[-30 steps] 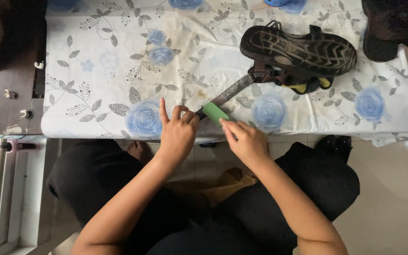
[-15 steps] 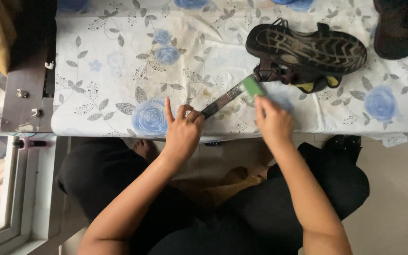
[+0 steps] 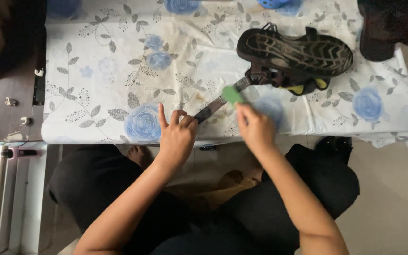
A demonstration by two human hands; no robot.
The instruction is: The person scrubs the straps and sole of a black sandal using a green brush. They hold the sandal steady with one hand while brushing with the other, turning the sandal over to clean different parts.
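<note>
Floral-cloth counter [image 3: 95, 71], sandal [image 3: 293, 54] at 1 o'clock. Left hand [image 3: 178, 137] pins strap [image 3: 218, 105] end; right hand [image 3: 256, 127] pinches green block [image 3: 233, 95], now farther up-strap toward the sandal than 1 s ago.

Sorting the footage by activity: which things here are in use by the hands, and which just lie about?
In use: left hand pinning the strap; right hand with green piece; sandal.
Lying about: floral cloth; dark object, top right.

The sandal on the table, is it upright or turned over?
Turned over. The sandal lies with its treaded sole facing up, and one strap is pulled out straight toward the left hand, which grips its end.
</note>
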